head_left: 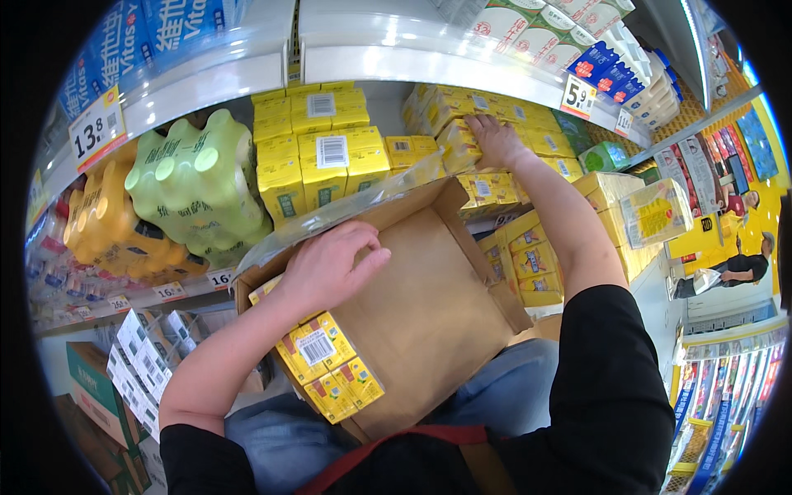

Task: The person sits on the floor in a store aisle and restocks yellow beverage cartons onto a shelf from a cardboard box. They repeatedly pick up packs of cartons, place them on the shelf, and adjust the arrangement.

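A shallow cardboard tray [433, 297] rests tilted across my lap, torn clear film [346, 204] hanging along its far wall. Shrink-wrapped yellow drink cartons [331, 368] sit along its left side; the rest of its brown bottom is bare. My left hand [337, 263] is over the tray's left part by the far wall, thumb apart from loosely bent fingers, with nothing visible in it. On the shelf beyond, my right hand [498, 143] has its fingers and thumb around the right end of a wrapped yellow carton pack [459, 145], among similar stacked packs [513, 114].
Green bottle packs [192, 179] and orange bottle packs [117, 213] stand on the shelf at left. An upper shelf edge [433, 62] overhangs the yellow stacks [322, 148]. More yellow boxes [532, 260] are at right. Cardboard boxes [99, 383] lie lower left; a person [742, 266] stands far right.
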A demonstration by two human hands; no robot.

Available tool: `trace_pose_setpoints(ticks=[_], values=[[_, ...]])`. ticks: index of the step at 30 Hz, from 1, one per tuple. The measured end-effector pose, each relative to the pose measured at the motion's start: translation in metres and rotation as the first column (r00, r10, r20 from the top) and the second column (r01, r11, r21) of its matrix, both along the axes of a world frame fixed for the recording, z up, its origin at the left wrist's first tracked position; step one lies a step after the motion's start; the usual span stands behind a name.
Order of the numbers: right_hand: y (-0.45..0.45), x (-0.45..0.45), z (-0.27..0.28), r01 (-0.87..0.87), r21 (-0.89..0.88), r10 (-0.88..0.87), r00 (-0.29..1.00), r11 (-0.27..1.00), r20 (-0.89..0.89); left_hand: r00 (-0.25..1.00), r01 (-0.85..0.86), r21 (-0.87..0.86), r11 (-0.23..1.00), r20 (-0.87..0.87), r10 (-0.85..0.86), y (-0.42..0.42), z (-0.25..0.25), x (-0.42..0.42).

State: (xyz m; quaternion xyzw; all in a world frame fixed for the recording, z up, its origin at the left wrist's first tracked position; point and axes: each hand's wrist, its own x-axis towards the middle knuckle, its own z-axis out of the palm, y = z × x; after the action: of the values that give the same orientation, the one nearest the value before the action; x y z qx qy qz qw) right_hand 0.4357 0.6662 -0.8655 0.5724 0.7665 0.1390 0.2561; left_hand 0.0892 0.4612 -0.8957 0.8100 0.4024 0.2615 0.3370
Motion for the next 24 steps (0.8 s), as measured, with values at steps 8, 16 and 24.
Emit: trace_pose_setpoints(ticks=[8, 16, 24], values=[[-0.143, -0.076, 0.102, -0.035, 0.12, 0.084, 0.899, 0.992, -0.429, 0.919, 0.136, -0.333, 0.933, 0.393, 0.006, 0.022, -0.012, -0.001], [-0.305, -0.242, 0.005, -0.729, 0.01, 0.46, 0.421, 0.684, -0.781, 0.824, 0.306, -0.702, 0.643, 0.534, 0.19, 0.037, -0.007, -0.017], [-0.287, -0.203, -0.007, -0.637, -0.09, 0.199, 0.368, 0.765, -0.908, 0.904, 0.411, -0.813, 0.414, 0.421, -0.071, 0.029, -0.019, -0.055]])
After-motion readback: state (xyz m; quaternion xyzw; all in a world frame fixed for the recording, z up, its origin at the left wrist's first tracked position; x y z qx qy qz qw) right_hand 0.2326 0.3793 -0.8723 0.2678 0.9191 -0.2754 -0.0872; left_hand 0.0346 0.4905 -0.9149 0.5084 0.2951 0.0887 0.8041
